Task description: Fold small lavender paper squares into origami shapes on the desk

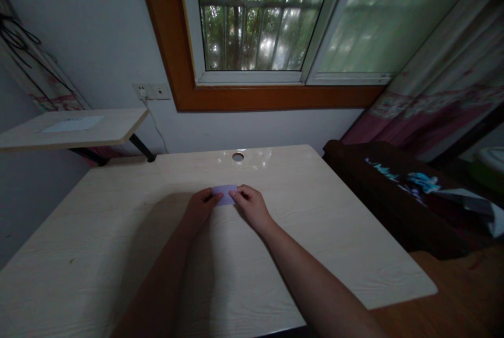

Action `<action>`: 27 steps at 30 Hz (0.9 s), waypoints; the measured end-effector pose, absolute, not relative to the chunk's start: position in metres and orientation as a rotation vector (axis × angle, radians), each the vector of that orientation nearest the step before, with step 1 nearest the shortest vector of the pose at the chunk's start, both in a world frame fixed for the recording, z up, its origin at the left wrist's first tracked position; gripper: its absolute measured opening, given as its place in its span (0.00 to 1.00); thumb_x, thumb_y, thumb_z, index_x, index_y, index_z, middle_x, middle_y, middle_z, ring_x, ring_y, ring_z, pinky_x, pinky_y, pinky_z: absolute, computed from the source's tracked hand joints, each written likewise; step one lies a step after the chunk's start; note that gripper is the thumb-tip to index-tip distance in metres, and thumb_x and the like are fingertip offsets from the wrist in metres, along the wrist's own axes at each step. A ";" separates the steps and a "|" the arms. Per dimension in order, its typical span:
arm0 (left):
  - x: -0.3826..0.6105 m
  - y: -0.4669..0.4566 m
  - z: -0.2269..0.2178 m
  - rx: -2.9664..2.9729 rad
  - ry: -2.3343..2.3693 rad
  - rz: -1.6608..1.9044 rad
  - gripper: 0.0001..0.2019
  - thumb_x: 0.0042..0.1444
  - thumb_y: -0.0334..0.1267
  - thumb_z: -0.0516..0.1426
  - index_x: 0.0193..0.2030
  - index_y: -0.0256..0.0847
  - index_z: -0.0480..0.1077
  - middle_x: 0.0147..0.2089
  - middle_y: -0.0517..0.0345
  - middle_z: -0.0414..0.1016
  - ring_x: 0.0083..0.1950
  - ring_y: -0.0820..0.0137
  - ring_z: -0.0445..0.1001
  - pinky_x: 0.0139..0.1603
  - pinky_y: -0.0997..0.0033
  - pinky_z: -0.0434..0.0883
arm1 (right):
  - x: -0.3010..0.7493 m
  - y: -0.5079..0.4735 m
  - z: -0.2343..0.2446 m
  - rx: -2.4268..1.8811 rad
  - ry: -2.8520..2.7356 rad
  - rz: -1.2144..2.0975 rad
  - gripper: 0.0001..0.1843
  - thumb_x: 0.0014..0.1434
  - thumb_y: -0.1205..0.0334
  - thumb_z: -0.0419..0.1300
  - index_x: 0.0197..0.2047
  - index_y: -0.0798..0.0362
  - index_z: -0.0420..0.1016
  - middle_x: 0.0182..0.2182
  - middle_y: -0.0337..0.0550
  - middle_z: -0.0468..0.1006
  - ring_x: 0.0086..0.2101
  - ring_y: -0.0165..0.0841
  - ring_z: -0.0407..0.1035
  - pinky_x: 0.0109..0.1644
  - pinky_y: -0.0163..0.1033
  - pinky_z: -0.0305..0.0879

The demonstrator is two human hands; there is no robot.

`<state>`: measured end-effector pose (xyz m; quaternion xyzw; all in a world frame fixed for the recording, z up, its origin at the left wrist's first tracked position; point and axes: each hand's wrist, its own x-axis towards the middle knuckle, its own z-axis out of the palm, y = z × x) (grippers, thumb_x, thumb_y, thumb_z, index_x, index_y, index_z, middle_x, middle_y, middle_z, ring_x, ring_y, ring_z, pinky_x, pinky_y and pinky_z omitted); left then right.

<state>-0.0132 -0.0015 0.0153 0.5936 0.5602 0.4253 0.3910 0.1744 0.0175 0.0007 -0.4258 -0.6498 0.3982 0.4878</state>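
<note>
A small pale purple piece of paper (224, 193) lies on the light wooden desk (118, 233), near the middle. My left hand (200, 208) pinches its left edge with curled fingers. My right hand (251, 206) grips its right edge, fingers curled over the paper. Both hands rest on the desk top and cover the paper's lower corners.
A round cable hole (238, 157) sits at the desk's far edge. A small side shelf (74, 127) stands at the left, under a wall socket (151, 91). A dark bed or sofa (413, 196) flanks the desk's right side. A window (260, 18) is ahead.
</note>
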 end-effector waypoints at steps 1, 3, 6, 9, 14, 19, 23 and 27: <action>-0.013 -0.001 0.016 1.508 1.424 1.078 0.17 0.54 0.51 0.59 0.29 0.36 0.74 0.26 0.62 0.69 0.30 0.70 0.65 0.32 0.73 0.62 | 0.175 0.018 0.001 -1.040 -1.571 0.968 0.16 0.59 0.48 0.61 0.29 0.52 0.77 0.26 0.38 0.72 0.29 0.32 0.65 0.35 0.35 0.60; -0.014 0.000 0.015 1.503 1.421 1.090 0.17 0.54 0.51 0.59 0.29 0.37 0.75 0.26 0.61 0.70 0.30 0.70 0.66 0.33 0.72 0.63 | 0.175 0.018 0.003 -1.049 -1.549 0.972 0.17 0.59 0.48 0.61 0.28 0.52 0.76 0.26 0.38 0.71 0.29 0.32 0.65 0.35 0.35 0.60; -0.015 0.001 0.014 1.483 1.419 1.125 0.17 0.53 0.51 0.59 0.27 0.38 0.74 0.26 0.61 0.70 0.31 0.70 0.66 0.34 0.72 0.64 | 0.174 0.018 0.004 -1.059 -1.504 0.996 0.18 0.59 0.47 0.61 0.26 0.52 0.74 0.24 0.37 0.70 0.29 0.32 0.64 0.35 0.35 0.60; -0.015 0.001 0.014 1.450 1.404 1.157 0.17 0.52 0.52 0.59 0.27 0.39 0.73 0.27 0.61 0.71 0.32 0.69 0.67 0.35 0.72 0.65 | 0.174 0.018 0.005 -1.063 -1.473 1.023 0.19 0.59 0.46 0.60 0.26 0.52 0.72 0.23 0.37 0.69 0.28 0.31 0.63 0.34 0.35 0.60; -0.016 0.000 0.013 1.442 1.399 1.155 0.17 0.54 0.51 0.58 0.26 0.38 0.72 0.25 0.61 0.70 0.30 0.70 0.67 0.35 0.73 0.64 | 0.174 0.017 0.005 -1.054 -1.445 1.051 0.20 0.59 0.46 0.60 0.24 0.52 0.70 0.22 0.36 0.66 0.27 0.31 0.61 0.34 0.35 0.59; -0.015 -0.001 0.018 1.387 1.374 1.187 0.16 0.54 0.50 0.58 0.27 0.38 0.73 0.27 0.59 0.72 0.32 0.69 0.69 0.37 0.72 0.66 | 0.174 0.017 0.009 -1.061 -1.419 1.084 0.21 0.58 0.46 0.61 0.23 0.53 0.70 0.21 0.36 0.66 0.26 0.30 0.61 0.33 0.35 0.58; -0.013 -0.002 0.022 1.382 1.367 1.195 0.16 0.53 0.49 0.58 0.26 0.38 0.72 0.27 0.60 0.71 0.32 0.69 0.68 0.38 0.71 0.66 | 0.175 0.016 0.010 -1.069 -1.422 1.101 0.21 0.58 0.46 0.61 0.22 0.52 0.69 0.20 0.36 0.66 0.25 0.30 0.61 0.33 0.35 0.58; -0.014 -0.003 0.021 1.386 1.394 1.211 0.15 0.54 0.49 0.58 0.26 0.38 0.71 0.26 0.61 0.70 0.32 0.70 0.67 0.37 0.72 0.65 | 0.175 0.016 0.007 -1.039 -1.394 1.113 0.20 0.58 0.47 0.62 0.23 0.53 0.71 0.21 0.36 0.69 0.26 0.31 0.63 0.34 0.36 0.60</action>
